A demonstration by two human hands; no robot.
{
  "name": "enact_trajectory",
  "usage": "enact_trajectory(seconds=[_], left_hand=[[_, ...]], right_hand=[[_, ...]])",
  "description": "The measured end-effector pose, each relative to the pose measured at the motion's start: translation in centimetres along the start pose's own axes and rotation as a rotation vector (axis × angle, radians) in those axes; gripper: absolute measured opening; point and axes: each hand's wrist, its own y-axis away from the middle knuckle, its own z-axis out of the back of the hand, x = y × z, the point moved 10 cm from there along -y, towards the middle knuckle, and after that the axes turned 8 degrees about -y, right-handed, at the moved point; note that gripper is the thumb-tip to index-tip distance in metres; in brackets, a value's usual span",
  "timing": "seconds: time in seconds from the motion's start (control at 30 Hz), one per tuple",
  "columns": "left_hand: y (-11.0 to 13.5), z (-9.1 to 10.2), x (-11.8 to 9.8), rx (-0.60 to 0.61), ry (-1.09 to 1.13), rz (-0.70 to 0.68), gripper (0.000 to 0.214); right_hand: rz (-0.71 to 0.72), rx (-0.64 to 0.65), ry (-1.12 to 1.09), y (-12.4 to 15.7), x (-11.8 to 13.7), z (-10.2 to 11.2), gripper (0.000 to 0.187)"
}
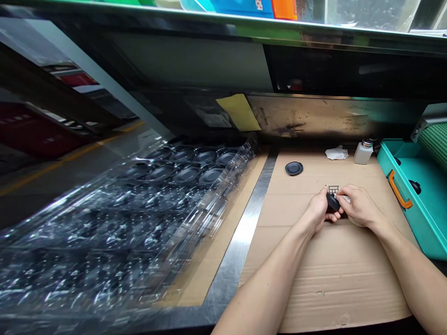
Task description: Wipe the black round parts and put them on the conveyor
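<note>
My left hand (pixel 318 208) is closed around a small black rounded part (pixel 332 203), held just above the cardboard (pixel 314 270). My right hand (pixel 359 204) meets it from the other side, fingers pinched on a bit of white cloth or tissue (pixel 346 198) against the part's edge. The fingers hide much of the cloth. Beyond my hands, a flat black disc-shaped part (pixel 294 168) lies on the cardboard.
Clear plastic trays (pixel 139 223) with black parts in their pockets fill the left side. At the back are a crumpled white tissue (pixel 336 152) and a small pump bottle (pixel 363 152). A teal bin (pixel 431 218) with an orange handle (pixel 400 190) stands right, holding black parts.
</note>
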Motion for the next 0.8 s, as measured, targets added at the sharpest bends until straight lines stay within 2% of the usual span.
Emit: enact_trajectory(seconds=[0.27,0.43,0.6,0.8], left_hand=[[-0.1,0.6,-0.3,-0.115,-0.165,-0.147,0.056],[0.1,0.2,-0.4,-0.087,-0.235,-0.188,0.06],[0.2,0.3,-0.4,-0.108,-0.237,-0.168,0.058],[0.8,-0.3,-0.7,-0.082,-0.392,-0.223,0.066]], right_hand=[[0.017,-0.052,0.034,-0.1,1.1,0.5,0.017],[-0.034,0.063,0.067,0.1,0.4,0.4,0.021],[0.005,-0.01,0.014,0.1,0.5,1.6,0.018],[0.026,0.023,0.01,0.1,0.5,0.9,0.019]])
